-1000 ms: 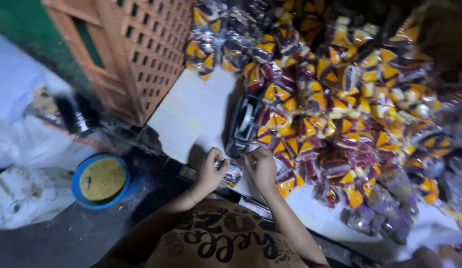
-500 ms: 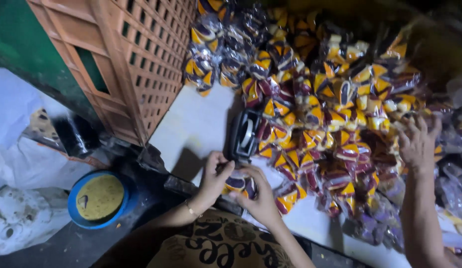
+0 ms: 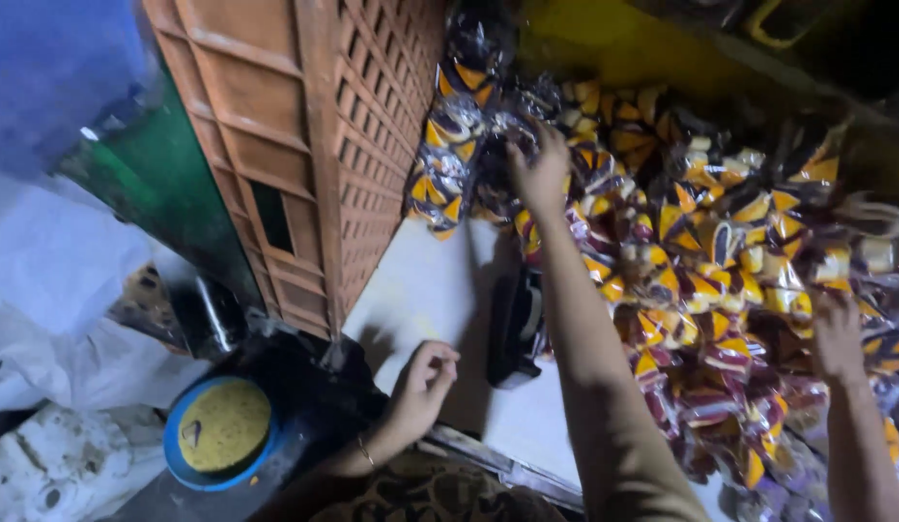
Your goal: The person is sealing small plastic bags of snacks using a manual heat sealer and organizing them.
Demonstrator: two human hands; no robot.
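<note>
A big heap of snack packets (image 3: 700, 280) in yellow, orange and maroon wrappers covers the white table (image 3: 420, 290). My right hand (image 3: 539, 172) is stretched far out over the heap's back left end, and its fingers curl around a clear-wrapped packet (image 3: 498, 145) there. My left hand (image 3: 425, 379), with a thin bangle at the wrist, rests near the table's front edge. Its fingers are loosely curled with nothing seen in them. A black device (image 3: 517, 329) lies on the table between my arms.
Another person's hand (image 3: 838, 333) lies on the packets at the right. A brown lattice crate (image 3: 362, 145) stands at the table's left end. Below it are a blue round tub with a yellowish lid (image 3: 222, 432) and white sacks (image 3: 53, 290).
My hands were together on a packet at the table's front edge. My right arm has since reached out to the far packets, my left hand stays near the edge, and the view has shifted.
</note>
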